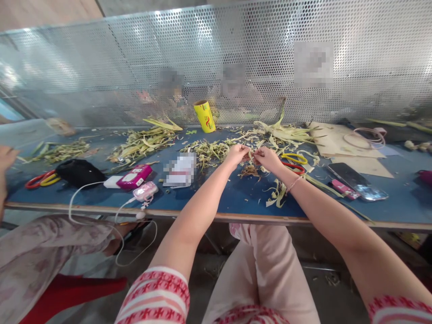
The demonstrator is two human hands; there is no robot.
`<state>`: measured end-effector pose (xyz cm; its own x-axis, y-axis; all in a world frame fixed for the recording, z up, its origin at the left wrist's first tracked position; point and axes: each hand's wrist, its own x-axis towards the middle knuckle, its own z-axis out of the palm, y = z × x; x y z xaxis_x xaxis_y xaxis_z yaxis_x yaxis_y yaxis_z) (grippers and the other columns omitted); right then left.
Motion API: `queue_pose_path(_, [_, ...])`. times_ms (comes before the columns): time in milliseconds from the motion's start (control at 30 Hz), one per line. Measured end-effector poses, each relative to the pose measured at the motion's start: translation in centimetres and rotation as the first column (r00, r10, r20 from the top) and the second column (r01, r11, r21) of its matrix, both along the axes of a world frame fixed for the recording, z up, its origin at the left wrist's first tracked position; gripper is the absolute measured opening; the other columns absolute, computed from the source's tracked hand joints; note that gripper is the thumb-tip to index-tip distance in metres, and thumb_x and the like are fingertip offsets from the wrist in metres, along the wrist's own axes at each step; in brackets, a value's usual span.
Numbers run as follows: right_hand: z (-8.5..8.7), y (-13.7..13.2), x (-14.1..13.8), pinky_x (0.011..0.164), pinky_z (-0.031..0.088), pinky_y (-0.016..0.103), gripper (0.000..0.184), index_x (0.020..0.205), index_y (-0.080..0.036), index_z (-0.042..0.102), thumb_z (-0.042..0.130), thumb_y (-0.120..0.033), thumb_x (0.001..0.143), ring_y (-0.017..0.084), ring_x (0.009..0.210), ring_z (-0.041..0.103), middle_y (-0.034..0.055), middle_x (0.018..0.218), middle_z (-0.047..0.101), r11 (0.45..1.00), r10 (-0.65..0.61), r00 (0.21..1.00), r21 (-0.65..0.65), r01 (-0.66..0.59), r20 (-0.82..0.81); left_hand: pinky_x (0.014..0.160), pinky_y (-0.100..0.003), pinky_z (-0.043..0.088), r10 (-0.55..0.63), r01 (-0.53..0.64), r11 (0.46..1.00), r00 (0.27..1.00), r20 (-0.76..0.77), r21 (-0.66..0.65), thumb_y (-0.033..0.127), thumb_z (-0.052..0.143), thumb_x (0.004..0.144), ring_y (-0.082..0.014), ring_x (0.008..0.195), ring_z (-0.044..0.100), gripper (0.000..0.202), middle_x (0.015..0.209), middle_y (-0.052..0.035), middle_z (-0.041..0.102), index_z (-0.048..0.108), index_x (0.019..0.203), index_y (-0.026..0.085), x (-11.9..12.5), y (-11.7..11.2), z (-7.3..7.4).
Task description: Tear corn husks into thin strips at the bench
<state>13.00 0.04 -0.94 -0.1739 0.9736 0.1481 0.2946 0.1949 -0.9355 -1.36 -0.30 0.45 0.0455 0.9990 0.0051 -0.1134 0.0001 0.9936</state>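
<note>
Blue tabletop (245, 202) bears pale plant peelings (206, 153) left of the fingers (243, 149), likely for easy reach. Left hand (237, 154) and right hand (267, 158) pinch together; I can't tell on what.

Looks like a messy heap of skinny, curly leaf strips (205, 152), pale green and yellow, lying flat and tangled on the blue table (236, 201). Also lies as a little pile of brown, dry-looking scraps (249, 171), just on the near side of the fingertips. Gets too small to make out right between the left hand (238, 154) and right hand (267, 158).
</note>
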Motion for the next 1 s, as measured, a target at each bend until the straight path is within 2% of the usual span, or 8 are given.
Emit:
queue_pose_path(133, [0.0, 0.0, 0.0, 0.06, 0.052, 0.026, 0.016, 0.074, -0.02, 0.05, 0.054, -0.008, 0.084, 0.011, 0.053, 0.059, -0.0017, 0.061, 0.062, 0.999, -0.002, 0.998, 0.048, -0.001, 0.06, 0.072, -0.028, 0.051, 0.023, -0.023, 1.0, 1.0, -0.005, -0.006, 0.011, 0.057, 0.088, -0.0101, 0.056, 0.06, 0.017, 0.06, 0.003, 0.061, 0.051, 0.074, 0.016, 0.0, 0.1, -0.1])
queue_pose_path(267, [0.1, -0.3, -0.1, 0.059, 0.055, 0.027, 0.016, 0.072, -0.02, 0.052, 0.056, -0.019, 0.088, 0.013, 0.055, 0.063, -0.0004, 0.061, 0.063, 1.0, -0.012, 1.0, 0.006, 0.012, -0.008, 0.071, -0.027, 0.049, 0.03, -0.029, 0.999, 0.999, -0.044, 0.027, 0.011, 0.059, 0.087, -0.0095, 0.056, 0.058, 0.016, 0.061, 0.0039, 0.06, 0.05, 0.075, 0.016, 0.0, -0.3, 0.2])
queue_pose_path(400, [-0.3, -0.4, -0.2, 0.057, 0.055, 0.028, 0.018, 0.073, -0.02, 0.055, 0.068, -0.03, 0.08, 0.015, 0.056, 0.064, 0.0008, 0.063, 0.065, 1.0, 0.002, 1.0, 0.023, -0.003, 0.026, 0.071, -0.024, 0.047, 0.052, -0.045, 0.996, 0.994, -0.097, 0.073, 0.009, 0.062, 0.084, -0.0083, 0.058, 0.055, 0.017, 0.062, 0.0044, 0.059, 0.051, 0.074, 0.016, 0.3, -0.7, 0.4])
queue_pose_path(567, [-0.6, -0.1, 0.0, 0.061, 0.053, 0.028, 0.013, 0.071, -0.021, 0.053, 0.065, -0.019, 0.075, 0.015, 0.057, 0.064, -0.0025, 0.058, 0.063, 0.994, 0.006, 0.995, 0.112, -0.017, 0.102, 0.065, -0.023, 0.046, 0.055, -0.052, 0.996, 0.997, -0.047, 0.068, 0.01, 0.058, 0.087, -0.0075, 0.055, 0.051, 0.019, 0.057, 0.0056, 0.053, 0.051, 0.07, 0.016, 0.7, -1.0, 0.5])
queue_pose_path(700, [0.0, -0.6, -0.1, 0.063, 0.049, 0.027, 0.011, 0.07, -0.021, 0.051, 0.06, -0.016, 0.074, 0.015, 0.058, 0.062, -0.0033, 0.058, 0.06, 0.99, -0.032, 0.982, 0.138, 0.006, 0.184, 0.06, -0.022, 0.044, 0.058, -0.058, 0.998, 0.998, 0.005, 0.018, 0.011, 0.056, 0.089, -0.0066, 0.052, 0.049, 0.021, 0.055, 0.0059, 0.05, 0.053, 0.069, 0.015, 1.0, -1.3, 0.7])
queue_pose_path(833, [0.7, -1.4, -0.2, 0.067, 0.045, 0.027, 0.012, 0.069, -0.021, 0.051, 0.06, -0.013, 0.071, 0.014, 0.063, 0.058, -0.0029, 0.062, 0.059, 0.966, -0.11, 0.945, 0.257, 0.029, 0.308, 0.056, -0.021, 0.042, 0.054, -0.054, 0.999, 0.998, 0.029, 0.005, 0.013, 0.054, 0.091, -0.006, 0.05, 0.048, 0.025, 0.052, 0.006, 0.048, 0.052, 0.066, 0.015, 1.2, -1.3, 0.6])
queue_pose_path(1000, [0.8, -1.6, 0.0, 0.073, 0.046, 0.029, 0.006, 0.075, -0.021, 0.052, 0.056, -0.019, 0.079, 0.016, 0.069, 0.057, 0.0003, 0.07, 0.06, 0.917, -0.084, 0.92, 0.391, -0.079, 0.383, 0.052, -0.019, 0.041, 0.104, -0.096, 0.993, 0.988, 0.114, -0.07, 0.015, 0.052, 0.092, -0.0058, 0.045, 0.047, 0.027, 0.049, 0.0062, 0.046, 0.049, 0.066, 0.016, 1.4, -1.0, 0.2])
